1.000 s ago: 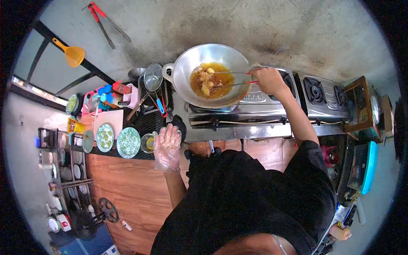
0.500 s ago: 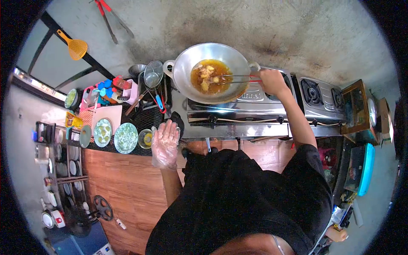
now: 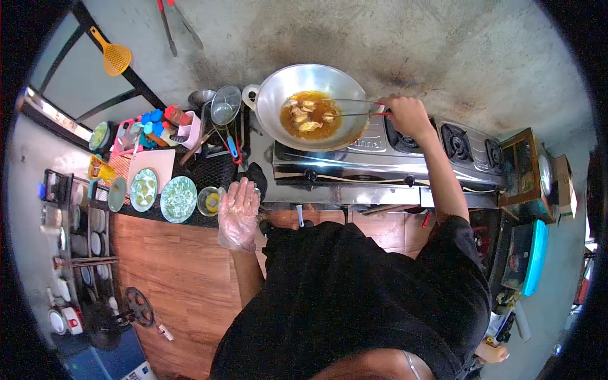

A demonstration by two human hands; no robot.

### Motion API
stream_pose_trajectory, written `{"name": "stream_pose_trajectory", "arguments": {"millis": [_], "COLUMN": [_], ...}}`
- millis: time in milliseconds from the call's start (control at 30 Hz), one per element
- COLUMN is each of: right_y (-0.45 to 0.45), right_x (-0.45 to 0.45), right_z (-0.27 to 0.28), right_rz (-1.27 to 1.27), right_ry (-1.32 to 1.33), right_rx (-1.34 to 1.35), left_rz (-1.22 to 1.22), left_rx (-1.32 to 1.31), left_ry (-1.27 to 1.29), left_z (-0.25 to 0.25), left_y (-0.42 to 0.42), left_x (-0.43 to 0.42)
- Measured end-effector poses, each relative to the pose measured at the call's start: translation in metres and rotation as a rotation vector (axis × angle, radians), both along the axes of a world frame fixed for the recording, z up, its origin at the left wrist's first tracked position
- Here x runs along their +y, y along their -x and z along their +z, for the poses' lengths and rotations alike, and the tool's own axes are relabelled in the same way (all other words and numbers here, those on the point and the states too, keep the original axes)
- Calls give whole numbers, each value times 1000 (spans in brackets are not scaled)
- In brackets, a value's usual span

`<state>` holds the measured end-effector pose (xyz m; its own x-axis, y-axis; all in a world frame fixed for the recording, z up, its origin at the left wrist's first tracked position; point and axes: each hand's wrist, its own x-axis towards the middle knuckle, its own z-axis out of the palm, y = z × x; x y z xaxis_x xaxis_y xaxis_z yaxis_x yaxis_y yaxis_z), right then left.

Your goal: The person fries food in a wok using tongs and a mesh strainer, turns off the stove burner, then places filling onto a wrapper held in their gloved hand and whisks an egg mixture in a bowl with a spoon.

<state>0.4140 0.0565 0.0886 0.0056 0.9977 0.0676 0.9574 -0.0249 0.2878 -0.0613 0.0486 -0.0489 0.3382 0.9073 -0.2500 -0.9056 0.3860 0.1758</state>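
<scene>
My right hand (image 3: 410, 118) is closed around the red handle end of metal tongs (image 3: 356, 114). The two tong arms are spread, and their tips reach into brown oil (image 3: 326, 133) in a large metal wok (image 3: 267, 107). Several yellowish pieces of frying food (image 3: 310, 126) lie in the oil; one is close to the lower tip, but whether it is gripped I cannot tell. My left hand (image 3: 239, 212) wears a clear plastic glove and is held up with fingers stretched, holding nothing. Beside it is a small bowl (image 3: 201, 204) with yellow contents resembling egg.
The wok stands on a steel gas stove (image 3: 291, 166); another burner (image 3: 456, 140) is to the right. Left of the wok are a strainer (image 3: 225, 106), a blue-handled utensil (image 3: 232, 148), a patterned plate (image 3: 170, 212) and a cutting board (image 3: 162, 162). A wooden cabinet (image 3: 516, 152) stands at right.
The tong arms have spread apart, and the food in the oil has shifted and separated. My left hand stays raised and stretched. The whole view has shifted slightly.
</scene>
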Motion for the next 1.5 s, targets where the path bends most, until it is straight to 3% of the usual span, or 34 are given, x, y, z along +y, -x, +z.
{"name": "stream_pose_trajectory", "arguments": {"millis": [400, 900, 1200, 1500], "right_y": [41, 30, 30, 27], "right_x": [40, 48, 41, 61], "right_z": [-24, -20, -17, -55], "right_rz": [229, 44, 64, 178], "right_ry": [6, -30, 44, 28], "right_rx": [-3, 373, 114, -37], "left_rz": [34, 104, 20, 22], "left_rx": [-83, -18, -77, -39], "left_ry": [35, 67, 30, 84], "left_z": [-6, -7, -11, -1], "left_y": [14, 19, 13, 10], "left_x": [-10, -11, -3, 0]}}
